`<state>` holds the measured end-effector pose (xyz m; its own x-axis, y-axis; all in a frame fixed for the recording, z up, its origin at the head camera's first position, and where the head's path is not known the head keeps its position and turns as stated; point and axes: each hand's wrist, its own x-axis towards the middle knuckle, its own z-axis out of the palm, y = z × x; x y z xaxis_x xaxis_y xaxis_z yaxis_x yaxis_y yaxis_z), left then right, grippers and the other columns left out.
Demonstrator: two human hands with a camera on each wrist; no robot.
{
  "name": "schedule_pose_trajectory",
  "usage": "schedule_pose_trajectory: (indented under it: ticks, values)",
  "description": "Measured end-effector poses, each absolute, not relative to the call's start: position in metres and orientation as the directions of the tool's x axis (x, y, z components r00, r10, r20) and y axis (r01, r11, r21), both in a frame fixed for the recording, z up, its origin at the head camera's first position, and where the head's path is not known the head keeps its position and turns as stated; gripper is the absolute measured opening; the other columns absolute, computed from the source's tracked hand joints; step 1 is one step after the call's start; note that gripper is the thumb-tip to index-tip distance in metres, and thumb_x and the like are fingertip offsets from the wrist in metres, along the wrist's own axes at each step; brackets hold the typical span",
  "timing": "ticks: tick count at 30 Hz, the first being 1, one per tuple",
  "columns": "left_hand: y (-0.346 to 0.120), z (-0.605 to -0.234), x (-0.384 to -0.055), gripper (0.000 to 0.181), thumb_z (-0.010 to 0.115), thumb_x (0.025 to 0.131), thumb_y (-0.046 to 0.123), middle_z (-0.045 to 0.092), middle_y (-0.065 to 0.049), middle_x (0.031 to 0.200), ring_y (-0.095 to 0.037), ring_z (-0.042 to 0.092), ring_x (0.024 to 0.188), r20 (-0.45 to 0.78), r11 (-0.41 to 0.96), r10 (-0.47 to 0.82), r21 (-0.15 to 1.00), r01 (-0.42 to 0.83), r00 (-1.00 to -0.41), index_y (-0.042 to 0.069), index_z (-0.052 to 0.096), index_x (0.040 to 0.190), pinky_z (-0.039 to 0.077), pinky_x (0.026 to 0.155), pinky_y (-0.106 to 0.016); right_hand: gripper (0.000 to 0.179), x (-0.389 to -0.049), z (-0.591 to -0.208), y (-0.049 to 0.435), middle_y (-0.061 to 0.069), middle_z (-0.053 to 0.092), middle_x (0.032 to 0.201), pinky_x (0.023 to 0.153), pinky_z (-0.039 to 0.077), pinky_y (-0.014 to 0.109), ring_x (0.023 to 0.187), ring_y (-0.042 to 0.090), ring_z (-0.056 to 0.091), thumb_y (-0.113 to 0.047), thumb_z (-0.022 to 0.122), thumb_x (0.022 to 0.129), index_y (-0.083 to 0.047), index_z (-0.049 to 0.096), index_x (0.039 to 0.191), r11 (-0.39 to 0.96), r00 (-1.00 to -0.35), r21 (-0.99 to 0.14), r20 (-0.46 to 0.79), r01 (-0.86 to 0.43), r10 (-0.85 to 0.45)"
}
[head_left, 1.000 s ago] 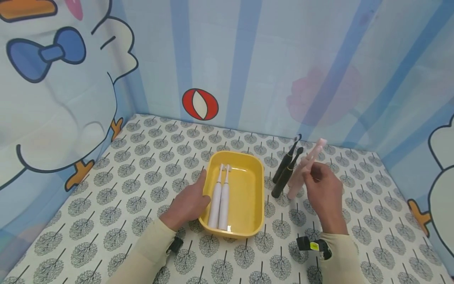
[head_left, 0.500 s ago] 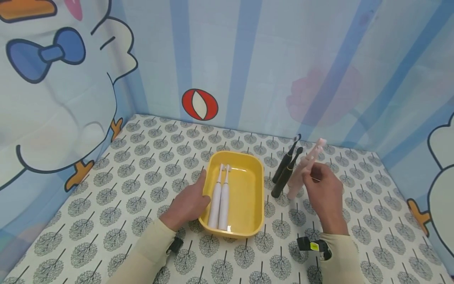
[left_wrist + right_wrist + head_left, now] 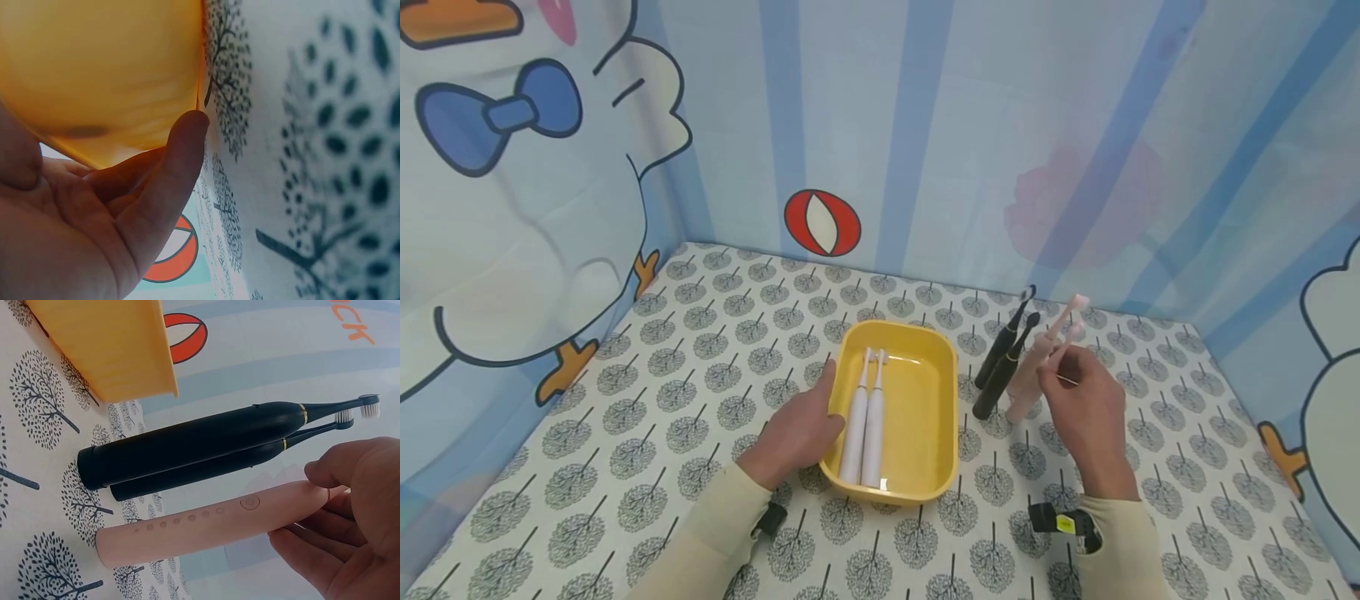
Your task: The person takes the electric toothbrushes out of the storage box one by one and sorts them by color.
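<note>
My left hand (image 3: 797, 425) grips the left side of a yellow tray (image 3: 901, 328), thumb at the rim and fingers along the outer wall in the left wrist view. Two white electric toothbrushes (image 3: 873, 425) lie side by side inside it. To the right of the tray, my right hand (image 3: 1086, 400) pinches a pink electric toothbrush (image 3: 212, 525) near its neck; its base is down by the cloth. A second pink electric toothbrush (image 3: 1062, 315) stands just behind it, hidden in the right wrist view. Two black electric toothbrushes (image 3: 200, 444) stand upright beside the pink pair.
A table cloth (image 3: 700, 392) with a tree print covers the surface. Behind it and at both sides hang printed fabric walls (image 3: 857, 100) with blue stripes and cartoon figures.
The head of the nearer pink toothbrush has dipped slightly towards my right hand and parted from the one behind. My left hand and the tray have stayed put.
</note>
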<state>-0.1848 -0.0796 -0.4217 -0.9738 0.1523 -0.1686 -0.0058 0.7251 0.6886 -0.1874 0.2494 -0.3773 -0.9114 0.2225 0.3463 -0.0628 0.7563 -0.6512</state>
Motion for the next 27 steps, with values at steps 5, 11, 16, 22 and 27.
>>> schedule_pose_trajectory:
  ticks: [5,11,16,22,27]
  values:
    - [-0.079,-0.421,-0.184,0.083,0.050,0.090,0.014,0.054,-0.009,0.072,-0.020,0.053,0.052,-0.169,0.730,0.150,0.684,-0.007,-0.974,0.013,0.001,0.157,0.046,0.050,-0.034,0.038,-0.186,-0.375,0.251,0.016,0.064,0.118,0.084,0.051,0.049,0.107,0.033,0.061,-0.028,0.056,0.097,-0.004,0.059,0.125,0.761,-0.912,-0.646,0.343,-0.055,0.225]
    - [-0.080,-0.422,-0.184,0.084,0.050,0.090,0.014,0.054,-0.009,0.071,-0.020,0.053,0.052,-0.171,0.737,0.145,0.676,-0.009,-0.975,0.014,0.000,0.158,0.045,0.050,-0.034,0.041,-0.181,-0.367,0.257,0.013,0.063,0.122,0.087,0.049,0.048,0.108,0.031,0.061,-0.030,0.058,0.097,-0.006,0.058,0.130,0.750,-0.905,-0.660,0.348,-0.050,0.246]
    - [-0.080,-0.423,-0.185,0.084,0.049,0.090,0.015,0.055,-0.009,0.071,-0.021,0.053,0.052,-0.171,0.734,0.146,0.679,-0.009,-0.974,0.015,0.000,0.158,0.045,0.050,-0.034,0.043,-0.175,-0.358,0.260,0.013,0.063,0.122,0.087,0.050,0.048,0.109,0.031,0.061,-0.029,0.058,0.097,-0.005,0.057,0.132,0.753,-0.884,-0.656,0.376,-0.044,0.276]
    - [-0.080,-0.423,-0.185,0.084,0.049,0.090,0.015,0.054,-0.009,0.072,-0.021,0.053,0.052,-0.170,0.734,0.149,0.679,-0.006,-0.974,0.015,0.000,0.158,0.045,0.050,-0.034,0.041,-0.167,-0.347,0.260,0.012,0.066,0.118,0.084,0.051,0.049,0.105,0.030,0.064,-0.029,0.057,0.097,-0.005,0.060,0.130,0.766,-0.853,-0.641,0.424,-0.045,0.304]
    - [-0.080,-0.423,-0.186,0.083,0.049,0.090,0.015,0.054,-0.009,0.072,-0.021,0.053,0.052,-0.172,0.738,0.150,0.674,-0.005,-0.974,0.015,0.000,0.158,0.045,0.050,-0.034,0.038,-0.159,-0.337,0.257,0.009,0.069,0.112,0.081,0.052,0.043,0.099,0.026,0.066,-0.030,0.058,0.096,-0.008,0.063,0.126,0.765,-0.841,-0.643,0.439,-0.046,0.318]
